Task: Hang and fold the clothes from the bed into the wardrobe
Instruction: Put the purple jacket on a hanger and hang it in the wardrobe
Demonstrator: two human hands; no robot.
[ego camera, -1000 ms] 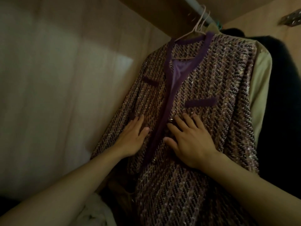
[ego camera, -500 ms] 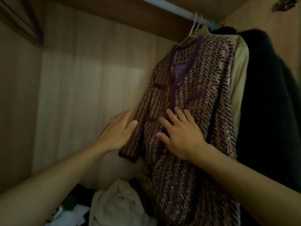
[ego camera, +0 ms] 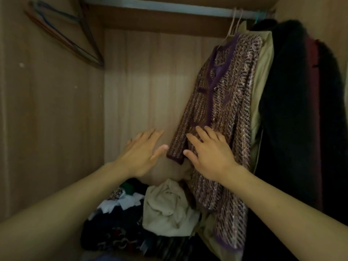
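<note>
Hang step, tweed jacket (ego camera: pixel 224 102): on its hanger (ego camera: pixel 232 25), hook over rail (ego camera: pixel 169 11), far R end, w/ olive garment (ego camera: pixel 263 76) and dark coat (ego camera: pixel 293 110) packed close behind it. Right grip (ego camera: pixel 211 155) lay flat on the jacket front just below the lower button (ego camera: pixel 213 120), fingers straight and apart, clamped on nothing. Left grip (ego camera: pixel 141 153) also apart, fingers spread, off the cloth, thumb tip just beside the sleeve cuff (ego camera: pixel 175 157), back panel (ego camera: pixel 141 81) behind it.

Judged: this piece as good as hung, only smoothing left; it sat a bit skewed, sleeve swung out toward the panel.

Next move, my guess: lift both grips clear w/o dragging the front, let it settle, then to the bed for the next item. Bed not in view, so couldn't tell how much was left. Spare hangers (ego camera: pixel 62 38) on L wall, prob need one. Loose heap of clothes (ego camera: pixel 167 210) on wardrobe floor under the hem, maybe folding due there
</note>
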